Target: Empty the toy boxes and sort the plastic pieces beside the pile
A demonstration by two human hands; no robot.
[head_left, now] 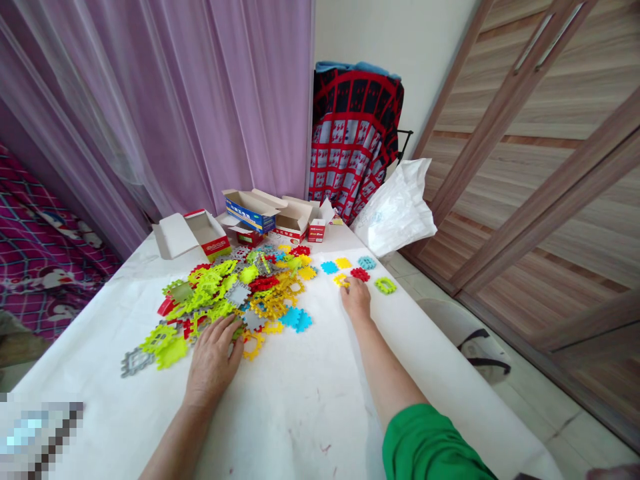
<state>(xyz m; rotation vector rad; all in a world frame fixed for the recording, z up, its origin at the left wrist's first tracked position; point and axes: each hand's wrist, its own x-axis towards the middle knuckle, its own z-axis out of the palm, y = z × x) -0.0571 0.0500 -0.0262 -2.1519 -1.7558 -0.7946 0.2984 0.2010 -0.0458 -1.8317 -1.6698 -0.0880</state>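
Observation:
A heap of notched plastic building pieces (220,290) in lime, yellow, red, grey and blue lies on the left half of the white table. My left hand (214,357) rests at the near edge of this heap, its thumb apart from the fingers; the fingertips touch lime and grey pieces. To the right, my right hand (356,299) has its fingers closed on a yellow notched piece (341,280), partly hidden by them. Around it lie a blue piece (329,267), another yellow piece (343,263), a red piece (360,274), a light-blue piece (367,262) and a lime piece (385,285).
Opened cardboard boxes stand along the far edge, among them a blue box (250,212) and a red box (213,235). A white plastic bag (397,210) is beyond the right edge. A blurred-out object (35,433) lies at the near left corner. Wooden wardrobe doors (540,173) rise at right.

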